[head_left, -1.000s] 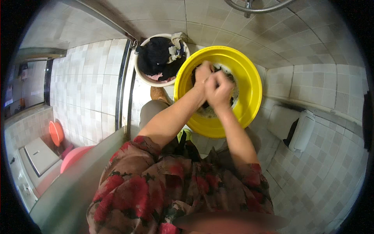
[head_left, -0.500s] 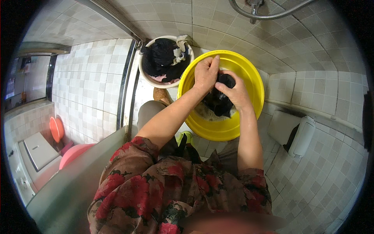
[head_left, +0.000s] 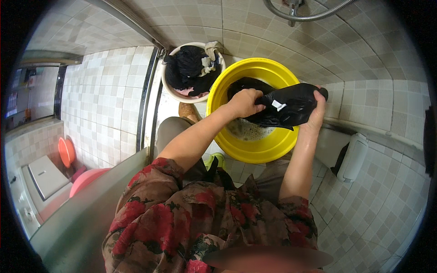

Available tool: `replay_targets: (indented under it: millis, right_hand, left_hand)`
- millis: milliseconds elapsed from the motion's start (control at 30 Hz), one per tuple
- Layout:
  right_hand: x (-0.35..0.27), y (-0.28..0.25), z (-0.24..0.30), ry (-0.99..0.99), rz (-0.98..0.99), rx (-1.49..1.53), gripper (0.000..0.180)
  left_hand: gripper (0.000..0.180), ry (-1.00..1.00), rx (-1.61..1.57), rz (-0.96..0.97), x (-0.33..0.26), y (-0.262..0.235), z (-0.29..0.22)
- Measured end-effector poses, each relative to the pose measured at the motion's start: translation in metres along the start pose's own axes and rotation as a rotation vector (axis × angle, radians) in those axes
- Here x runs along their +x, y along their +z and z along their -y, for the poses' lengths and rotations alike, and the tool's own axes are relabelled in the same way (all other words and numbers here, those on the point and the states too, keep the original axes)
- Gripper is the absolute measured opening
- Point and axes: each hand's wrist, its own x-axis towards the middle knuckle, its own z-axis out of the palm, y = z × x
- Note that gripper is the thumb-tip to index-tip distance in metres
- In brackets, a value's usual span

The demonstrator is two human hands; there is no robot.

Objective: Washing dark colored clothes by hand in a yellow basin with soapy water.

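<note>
A wet black garment [head_left: 293, 103] with a small white label is stretched between my two hands over a yellow basin [head_left: 291, 144]. My left hand [head_left: 246, 103] is closed on the cloth near the middle of the basin. At the right rim, my right hand [head_left: 317, 109] grips the garment's other end, its fingers partly hidden behind the fabric. Part of the black cloth hangs down inside the basin. Soapy water [head_left: 248, 131] with bubbles shows at the basin's bottom.
A whitish tub [head_left: 169, 92] with dark and light clothes stands left of the basin, against the wall. A metal shower hose [head_left: 314, 19] hangs at the top. To the right lies a white plastic object [head_left: 353, 157]. A glass panel [head_left: 98, 211] is at lower left.
My right hand has moved right and drawn one end of the bunched black garment out over the basin's rim. My left hand has lowered slightly, and the white label now shows.
</note>
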Motion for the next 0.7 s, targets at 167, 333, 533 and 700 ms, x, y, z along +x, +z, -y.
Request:
replay_targets:
  millis: [167, 333, 533, 700]
  right_hand:
    - [0.006, -0.019, 0.008, 0.004, 0.072, 0.056, 0.026]
    - [0.001, -0.007, 0.008, 0.025, 0.031, 0.054, 0.026]
    - [0.001, -0.010, 0.005, 0.038, 0.094, 0.037, 0.026]
    - [0.006, -0.011, 0.006, 0.044, 0.065, 0.055, 0.026]
  left_hand:
    - [0.028, -0.116, 0.240, 0.153, 0.001, -0.009, -0.024]
    - [0.020, -0.030, 0.114, -0.005, 0.003, -0.006, -0.008]
    - [0.020, -0.179, -0.006, 0.166, 0.006, -0.006, -0.016]
    - [0.016, -0.024, -0.007, -0.053, 0.004, -0.003, -0.010]
